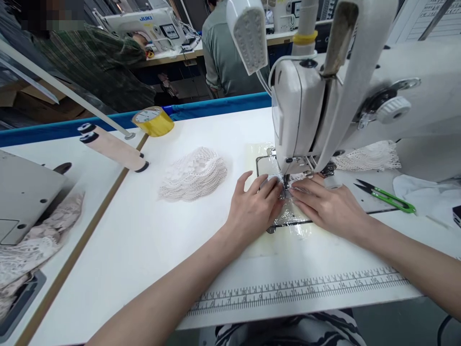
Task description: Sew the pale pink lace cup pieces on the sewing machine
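Right of centre, left hand (257, 204) and right hand (326, 202) flank the needle (286, 181) beside pale lace (297, 177), fingers' (242, 183) grip impossible to tell!

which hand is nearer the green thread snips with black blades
Right. The right hand is a little to the left of the green thread snips with black blades; the left hand is farther left, beyond the right one.

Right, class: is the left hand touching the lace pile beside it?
Apart: the head view shows white tabletop between the left hand and the lace pile.
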The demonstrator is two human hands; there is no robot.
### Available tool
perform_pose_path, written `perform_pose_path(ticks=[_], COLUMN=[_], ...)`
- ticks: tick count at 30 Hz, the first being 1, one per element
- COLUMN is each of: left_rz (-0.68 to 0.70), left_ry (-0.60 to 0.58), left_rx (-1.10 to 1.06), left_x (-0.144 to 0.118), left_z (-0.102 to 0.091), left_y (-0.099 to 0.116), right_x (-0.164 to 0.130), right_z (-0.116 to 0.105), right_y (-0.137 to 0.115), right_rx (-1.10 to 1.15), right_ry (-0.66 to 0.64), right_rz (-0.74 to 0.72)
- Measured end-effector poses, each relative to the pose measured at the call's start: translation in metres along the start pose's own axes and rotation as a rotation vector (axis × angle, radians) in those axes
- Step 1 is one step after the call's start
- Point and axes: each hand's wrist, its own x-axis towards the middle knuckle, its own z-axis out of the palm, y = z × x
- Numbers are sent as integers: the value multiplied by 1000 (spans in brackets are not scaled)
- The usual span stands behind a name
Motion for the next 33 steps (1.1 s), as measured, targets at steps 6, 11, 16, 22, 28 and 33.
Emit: perform_pose_path(ticks=[6, 11, 16, 22, 28, 33], left_rz=[-35, -45, -37, -42, -208, -513], left_ry=[-19, -27, -24, 1, -73, -272], left_rx=[-29, -39, -46, -174, -912, -1510], left_x=[-1, -1, -2, -4, -1, -2], left_z=[2, 0, -2, -6, -19, -31], left_y=[0, 0, -1, 1, 3, 3], right_x=[-2, -4, -4, 3, 5, 4], right_z=[1, 3, 7, -9, -33, -33], right_y=[4, 7, 12, 11, 15, 17], right_rx=[-37, -81, -85, 109, 1254, 1592], right_ry=[-9, -1, -21, -181, -412, -501], right_rz=[20, 63, 72, 243, 601, 636])
